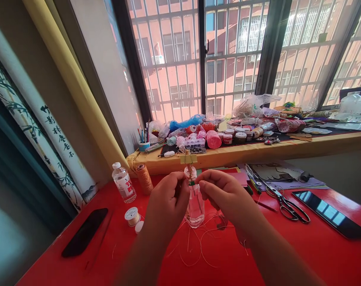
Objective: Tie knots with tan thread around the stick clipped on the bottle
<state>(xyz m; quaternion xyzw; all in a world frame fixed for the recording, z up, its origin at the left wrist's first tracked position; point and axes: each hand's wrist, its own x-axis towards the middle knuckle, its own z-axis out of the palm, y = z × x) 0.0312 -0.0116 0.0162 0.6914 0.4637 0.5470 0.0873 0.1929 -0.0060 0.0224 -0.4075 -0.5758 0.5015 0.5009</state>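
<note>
A clear bottle [195,210] of liquid stands upright on the red table. Above it rises a thin brown stick-like piece [190,171] with a green band [192,183] low on it and a yellow tab [188,159] near its top. On the left of the band, my left hand [170,198] is closed in a pinch. My right hand [225,192] pinches from the other side, fingertips close to the band. Both seem to grip fine thread, though the fingers mostly hide it. Pale loose thread [202,248] trails in loops over the table below.
To the left are a labelled bottle [123,184], an orange thread cone [144,179], a white spool [132,216] and a black phone [85,232]. On the right lie scissors [288,206] and a dark tablet [332,214]. Craft supplies crowd the windowsill [246,153].
</note>
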